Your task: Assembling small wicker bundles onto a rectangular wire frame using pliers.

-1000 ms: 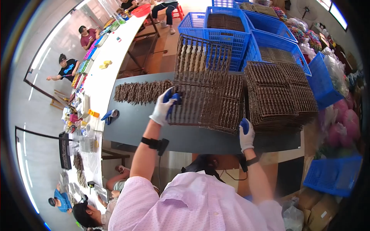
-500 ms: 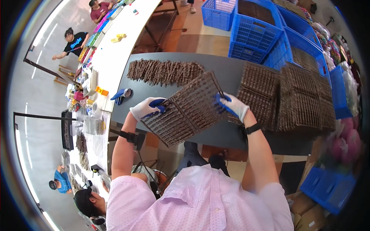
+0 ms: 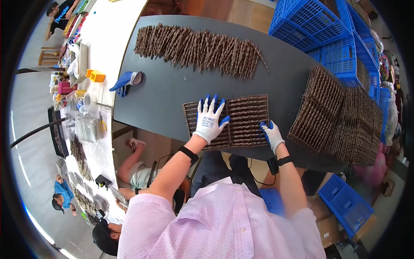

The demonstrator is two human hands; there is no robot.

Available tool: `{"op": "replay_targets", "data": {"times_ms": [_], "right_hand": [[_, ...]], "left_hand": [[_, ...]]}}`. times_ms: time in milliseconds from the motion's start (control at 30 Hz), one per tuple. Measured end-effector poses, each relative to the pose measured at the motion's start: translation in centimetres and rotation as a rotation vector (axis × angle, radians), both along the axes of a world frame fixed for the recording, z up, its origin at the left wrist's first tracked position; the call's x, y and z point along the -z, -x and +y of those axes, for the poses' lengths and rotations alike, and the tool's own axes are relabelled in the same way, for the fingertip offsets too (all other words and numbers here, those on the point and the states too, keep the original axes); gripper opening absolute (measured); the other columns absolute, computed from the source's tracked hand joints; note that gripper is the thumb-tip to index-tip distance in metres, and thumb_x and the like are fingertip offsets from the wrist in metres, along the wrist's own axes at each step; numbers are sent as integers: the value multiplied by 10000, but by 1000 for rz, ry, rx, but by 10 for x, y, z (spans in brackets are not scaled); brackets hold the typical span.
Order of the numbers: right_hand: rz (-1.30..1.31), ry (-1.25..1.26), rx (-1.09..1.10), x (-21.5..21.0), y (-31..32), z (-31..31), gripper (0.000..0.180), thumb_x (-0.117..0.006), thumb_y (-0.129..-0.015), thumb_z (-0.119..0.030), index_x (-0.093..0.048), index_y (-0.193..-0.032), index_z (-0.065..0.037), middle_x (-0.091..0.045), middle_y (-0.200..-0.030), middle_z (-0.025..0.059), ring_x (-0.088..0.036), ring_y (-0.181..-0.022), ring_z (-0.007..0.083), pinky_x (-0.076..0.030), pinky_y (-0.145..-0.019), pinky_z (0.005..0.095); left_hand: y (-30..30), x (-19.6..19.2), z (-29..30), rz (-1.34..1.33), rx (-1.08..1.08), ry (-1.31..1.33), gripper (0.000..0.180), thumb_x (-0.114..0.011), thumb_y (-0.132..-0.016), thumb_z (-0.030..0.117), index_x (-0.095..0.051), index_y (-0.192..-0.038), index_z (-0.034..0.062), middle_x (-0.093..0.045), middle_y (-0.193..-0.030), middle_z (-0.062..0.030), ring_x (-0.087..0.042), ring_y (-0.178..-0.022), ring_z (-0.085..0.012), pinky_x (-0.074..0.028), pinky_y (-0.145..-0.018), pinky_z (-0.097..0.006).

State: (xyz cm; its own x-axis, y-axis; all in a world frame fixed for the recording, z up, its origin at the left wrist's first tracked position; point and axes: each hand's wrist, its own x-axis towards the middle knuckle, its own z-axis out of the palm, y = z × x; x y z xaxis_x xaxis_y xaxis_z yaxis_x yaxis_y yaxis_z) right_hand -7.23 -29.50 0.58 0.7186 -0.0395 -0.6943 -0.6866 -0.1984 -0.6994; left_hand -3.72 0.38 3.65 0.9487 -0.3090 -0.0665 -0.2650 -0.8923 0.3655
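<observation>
A brown grid panel (image 3: 248,114) with rows of knobbly twisted strands lies flat at the near edge of the dark grey table. My left hand (image 3: 210,122), in a white glove with blue fingertips, rests palm down on its left half, fingers spread. At the panel's right edge, my gloved right hand (image 3: 272,136) has its fingers closed on the rim; its lower fingers are partly hidden. Beyond the panel, a long row of loose brown twisted strands (image 3: 194,47) lies across the table. Stacked panels of the same kind (image 3: 317,110) stand to the right, some leaning on others.
A blue-and-white glove (image 3: 127,81) lies at the table's left. Blue crates (image 3: 310,26) are piled at the far right, and another blue crate (image 3: 345,203) sits low at the near right. A white table (image 3: 101,52) with boxes runs along the left, where a person in a black cap (image 3: 105,235) sits.
The panel was held up and tilted between both hands; now it lies flat on the table. My left hand has let go of its edge and spread on top. The view has shifted.
</observation>
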Motion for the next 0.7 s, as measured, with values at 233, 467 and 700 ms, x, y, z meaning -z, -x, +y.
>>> {"op": "replay_targets", "data": {"times_ms": [233,467,700], "right_hand": [[58,205,220,-25,-68,54,360,-575,-985,-392,-647,-985,-39,-649,-794,80,-591,-724,225,-475,-697,387],[-247,746,23,1,-27,38,423,-471,-995,-460,-634,-1024,-72,-687,-940,207,-635,-916,434,-481,-788,503],[-102,764,-21,-9,57,31,332,-499,-1003,-378,-625,-1034,-73,-689,-928,207,-644,-895,421,-486,-770,498]], "left_hand": [[12,14,-5,18,13,-20,767,-684,-830,476,-435,-1474,142,-355,-1528,-202,-271,-1426,-438,-105,-1178,-626],[13,21,-15,-62,-55,-36,691,-651,-868,425,-446,-1469,155,-382,-1526,-172,-286,-1433,-397,-119,-1191,-586],[2,28,-35,-122,-192,-42,636,-631,-895,361,-446,-1465,146,-383,-1530,-162,-308,-1429,-376,-132,-1188,-578]]}}
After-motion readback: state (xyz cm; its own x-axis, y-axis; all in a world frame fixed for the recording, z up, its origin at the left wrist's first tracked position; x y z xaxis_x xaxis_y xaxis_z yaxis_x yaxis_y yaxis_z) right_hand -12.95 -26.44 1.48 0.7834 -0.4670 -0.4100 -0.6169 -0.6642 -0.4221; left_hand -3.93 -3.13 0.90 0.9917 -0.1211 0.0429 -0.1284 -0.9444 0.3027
